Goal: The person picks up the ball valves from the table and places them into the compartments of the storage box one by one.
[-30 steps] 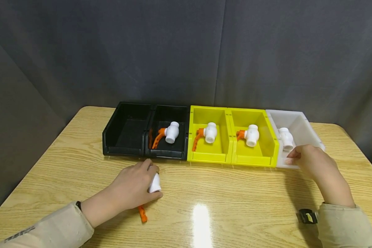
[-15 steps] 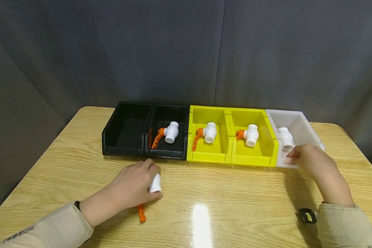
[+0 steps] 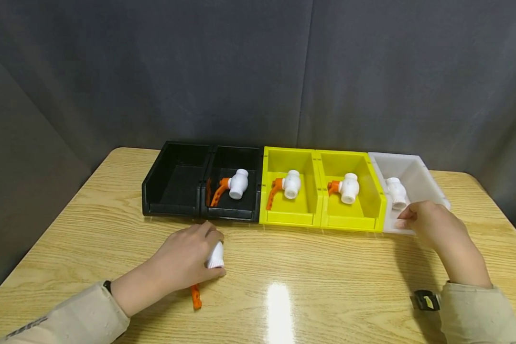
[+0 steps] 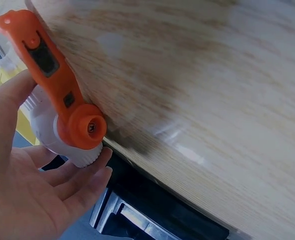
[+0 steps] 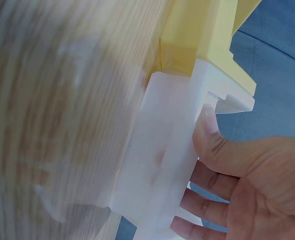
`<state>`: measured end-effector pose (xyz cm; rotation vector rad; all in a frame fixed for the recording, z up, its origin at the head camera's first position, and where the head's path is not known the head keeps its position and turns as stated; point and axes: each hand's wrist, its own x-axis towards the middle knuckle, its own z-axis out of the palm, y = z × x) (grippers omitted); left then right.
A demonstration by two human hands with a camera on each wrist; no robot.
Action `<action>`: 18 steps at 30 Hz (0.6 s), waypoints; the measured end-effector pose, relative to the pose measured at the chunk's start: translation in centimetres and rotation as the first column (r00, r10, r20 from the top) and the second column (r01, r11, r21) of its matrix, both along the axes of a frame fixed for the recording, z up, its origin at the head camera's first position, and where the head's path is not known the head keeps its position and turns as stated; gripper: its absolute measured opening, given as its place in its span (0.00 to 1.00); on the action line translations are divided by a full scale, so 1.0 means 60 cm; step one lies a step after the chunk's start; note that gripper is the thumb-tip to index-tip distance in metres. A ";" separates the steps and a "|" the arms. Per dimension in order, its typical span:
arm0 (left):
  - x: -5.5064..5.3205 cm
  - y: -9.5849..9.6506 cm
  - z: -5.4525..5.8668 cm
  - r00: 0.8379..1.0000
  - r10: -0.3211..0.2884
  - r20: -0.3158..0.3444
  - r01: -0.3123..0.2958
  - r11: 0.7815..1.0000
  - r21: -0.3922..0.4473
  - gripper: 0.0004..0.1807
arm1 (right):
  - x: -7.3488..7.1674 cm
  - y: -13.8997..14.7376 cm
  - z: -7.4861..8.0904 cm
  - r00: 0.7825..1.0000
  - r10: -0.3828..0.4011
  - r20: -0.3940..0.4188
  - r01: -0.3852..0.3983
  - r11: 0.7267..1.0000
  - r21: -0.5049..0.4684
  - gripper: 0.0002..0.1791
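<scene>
My left hand (image 3: 187, 255) grips a white ball valve (image 3: 216, 255) on the table, in front of the black bins. The valve's orange lever handle (image 4: 52, 65) sticks out past the thumb, toward the near side in the head view. My right hand (image 3: 438, 227) reaches over the front of the white bin (image 3: 425, 184). Its thumb lies at the bin's front rim in the right wrist view, and the fingertips are hidden behind that wall. Another white ball valve (image 3: 396, 192) lies inside this bin, just beyond the fingers; no handle of it shows.
Left of the white bin, two yellow bins (image 3: 290, 220) and two black bins (image 3: 172, 210) stand in one row. Both yellow bins and the right black bin each hold a ball valve (image 3: 239, 184) with orange lever. Behind the wooden table (image 3: 327, 286) hangs a grey curtain (image 3: 241, 71).
The orange handle under my left hand has swung very slightly to the left. Both hands otherwise stay in place.
</scene>
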<state>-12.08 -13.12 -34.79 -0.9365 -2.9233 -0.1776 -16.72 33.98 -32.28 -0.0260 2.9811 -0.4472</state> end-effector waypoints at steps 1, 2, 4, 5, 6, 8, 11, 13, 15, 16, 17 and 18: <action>0.000 0.000 0.000 1.000 -0.001 0.001 0.001 1.000 0.001 0.32 | 0.000 0.000 0.000 1.000 0.001 -0.002 -0.001 1.000 0.001 0.07; 0.000 0.000 0.000 1.000 -0.002 0.002 0.002 1.000 0.000 0.32 | 0.000 0.000 0.000 1.000 0.001 -0.003 -0.001 1.000 0.002 0.07; 0.001 0.000 -0.001 1.000 -0.002 0.001 0.002 1.000 -0.001 0.32 | 0.000 0.000 0.000 1.000 0.002 -0.004 -0.002 1.000 0.003 0.07; 0.001 0.000 -0.001 1.000 -0.002 0.001 0.002 1.000 -0.001 0.33 | 0.000 0.000 0.000 1.000 0.001 -0.003 -0.001 1.000 0.004 0.07; 0.001 0.000 -0.001 1.000 -0.002 0.000 0.002 1.000 -0.001 0.33 | 0.000 0.000 0.000 1.000 0.001 -0.003 -0.001 1.000 0.004 0.07; 0.001 -0.001 -0.002 1.000 -0.001 -0.003 0.001 1.000 -0.002 0.33 | 0.000 0.000 -0.001 1.000 0.000 -0.003 0.000 1.000 0.005 0.07; 0.001 -0.001 -0.002 1.000 0.000 -0.007 0.000 1.000 -0.003 0.33 | 0.000 0.000 -0.001 1.000 0.002 -0.010 -0.002 1.000 0.005 0.06; 0.001 -0.001 -0.002 1.000 0.001 -0.009 -0.001 1.000 -0.004 0.33 | 0.000 0.000 -0.001 1.000 0.003 -0.015 -0.003 1.000 0.005 0.06; 0.001 -0.001 -0.002 1.000 0.001 -0.010 -0.001 1.000 -0.005 0.33 | 0.000 0.000 -0.002 1.000 0.005 -0.018 -0.005 1.000 0.004 0.06; 0.001 -0.001 -0.002 1.000 0.001 -0.010 -0.001 1.000 -0.005 0.33 | 0.000 0.000 -0.002 1.000 0.006 -0.019 -0.005 1.000 0.005 0.06; 0.001 -0.001 -0.002 1.000 0.001 -0.008 -0.001 1.000 -0.004 0.33 | 0.000 0.000 -0.002 1.000 0.007 -0.019 -0.007 1.000 0.005 0.06; 0.001 -0.001 -0.001 1.000 0.002 -0.007 -0.002 1.000 -0.004 0.33 | 0.000 0.000 -0.002 1.000 0.006 -0.018 -0.006 1.000 0.005 0.06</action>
